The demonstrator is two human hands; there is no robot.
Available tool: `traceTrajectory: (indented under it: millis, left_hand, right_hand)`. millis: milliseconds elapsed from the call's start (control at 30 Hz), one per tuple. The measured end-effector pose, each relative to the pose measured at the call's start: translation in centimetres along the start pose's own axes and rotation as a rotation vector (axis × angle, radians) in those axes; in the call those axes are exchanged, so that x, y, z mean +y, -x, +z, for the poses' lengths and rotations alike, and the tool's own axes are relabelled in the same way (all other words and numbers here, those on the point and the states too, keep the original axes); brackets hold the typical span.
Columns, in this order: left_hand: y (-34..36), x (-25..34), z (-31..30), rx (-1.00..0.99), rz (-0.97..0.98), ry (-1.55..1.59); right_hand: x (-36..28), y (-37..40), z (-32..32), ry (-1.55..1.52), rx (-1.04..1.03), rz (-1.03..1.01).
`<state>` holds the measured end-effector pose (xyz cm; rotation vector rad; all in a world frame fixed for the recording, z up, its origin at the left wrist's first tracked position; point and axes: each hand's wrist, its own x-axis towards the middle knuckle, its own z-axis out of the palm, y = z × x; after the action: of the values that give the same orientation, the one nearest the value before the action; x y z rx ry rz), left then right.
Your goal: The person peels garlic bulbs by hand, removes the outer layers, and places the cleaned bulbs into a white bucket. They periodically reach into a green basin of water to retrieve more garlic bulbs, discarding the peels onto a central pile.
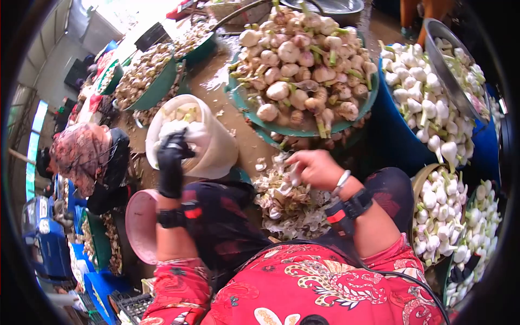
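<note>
My left hand [172, 165], in a black glove, is over the near rim of a white bucket [219, 154]. Its fingers are curled beside something white and blurred; whether that is in the hand or in the bucket is unclear. Pale garlic pieces [187, 114] lie inside the bucket. Bare and wearing a bracelet, my right hand [314, 169] is closed above a heap of garlic skins [287, 203] between my legs, with a small pale bit at its fingertips. Beyond it, a green basin [346, 125] is piled with untrimmed garlic bulbs [298, 70].
At the right, a blue tub [398, 116] and other containers hold white garlic [441, 206]. A metal basin [439, 59] leans on the tub. A pink bucket [140, 225] stands by my left forearm. Another person [84, 154] sits at the left near more garlic basins [157, 89].
</note>
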<state>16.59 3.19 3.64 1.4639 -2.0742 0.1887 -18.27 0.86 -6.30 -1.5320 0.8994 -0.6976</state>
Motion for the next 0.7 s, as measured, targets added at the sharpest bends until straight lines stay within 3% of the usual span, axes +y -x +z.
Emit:
traceTrajectory:
  millis: [33, 67, 133, 200, 300, 367, 467, 533, 667, 700]
  left_hand:
    - [0.3, -3.5, 0.1, 0.138, -0.506, 0.556]
    - [-0.7, -3.3, -1.0, 0.096, -0.699, 0.572]
    - [-2.9, 0.5, -1.0, 0.052, -0.728, 0.652]
    - [-4.3, 2.1, 3.3, -0.120, -0.343, 0.547]
    - [-6.0, 10.2, 10.6, -0.379, -0.194, 0.530]
    - [-7.8, 13.7, 14.3, -0.487, -0.003, 0.352]
    - [-10.6, 15.3, 19.2, -0.499, 0.323, 0.000]
    - [-11.8, 15.6, 21.4, -0.493, 0.369, -0.178]
    - [-13.7, 15.2, 21.6, -0.445, 0.384, -0.216]
    - [-13.9, 14.9, 21.3, -0.360, 0.233, 0.065]
  right_hand:
    - [0.4, 0.7, 0.4, 0.177, -0.065, -0.061]
    - [0.7, 1.2, 0.6, 0.358, -0.129, -0.114]
    - [1.3, 1.2, 0.9, 0.565, -0.077, -0.087]
    - [-0.9, 1.1, -0.1, 0.451, 0.020, 0.032]
    - [0.0, 0.8, -1.4, 0.545, 0.088, 0.066]
    - [0.6, 1.1, -1.6, 0.415, 0.543, -0.090]
    - [-1.4, 1.5, -2.8, 0.330, 0.733, -0.120]
    - [-1.5, 1.4, -3.5, 0.255, 0.766, -0.115]
    - [-2.3, 1.3, -3.9, 0.110, 0.778, -0.072]
    - [-2.4, 1.2, -4.0, 0.046, 0.818, -0.068]
